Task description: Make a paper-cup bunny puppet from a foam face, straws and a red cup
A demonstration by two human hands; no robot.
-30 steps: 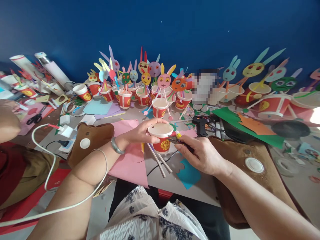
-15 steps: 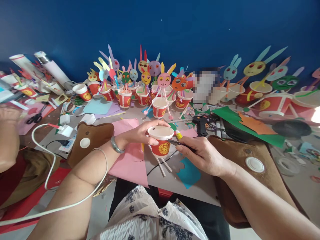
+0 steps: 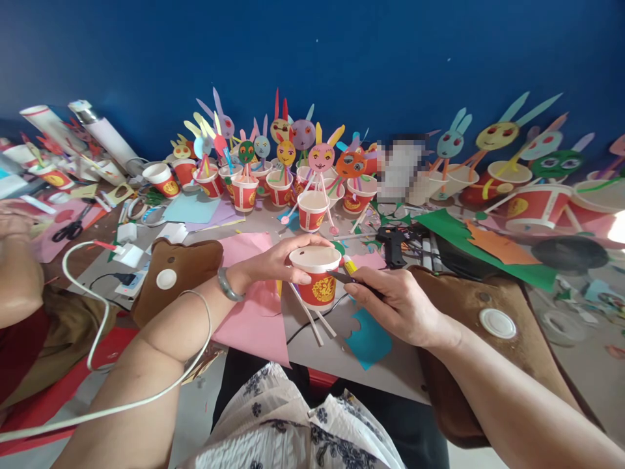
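Note:
My left hand (image 3: 274, 262) grips an upside-down red paper cup (image 3: 317, 281) with a gold emblem, fingers wrapped round its white base. My right hand (image 3: 396, 301) holds a thin dark pointed tool (image 3: 347, 279), and its tip touches the cup's right side. Two white straws (image 3: 312, 319) stick out from under the cup toward me. The cup stands over a pink paper sheet (image 3: 254, 312) on the grey table (image 3: 336, 355), next to a blue paper cut-out (image 3: 370, 340).
Several finished cup rabbits (image 3: 312, 189) with paper faces and ears line the back, along the blue wall. A black glue gun (image 3: 393, 245), green paper (image 3: 469, 244), brown pouches (image 3: 176, 273), scissors (image 3: 68, 229) and a white cable (image 3: 92, 326) lie around. Another person's arm (image 3: 17, 273) is at the left.
The cup has tilted and shifted very slightly in my hands; the tool's tip stays at its right side. The other person's arm at the left has moved a little.

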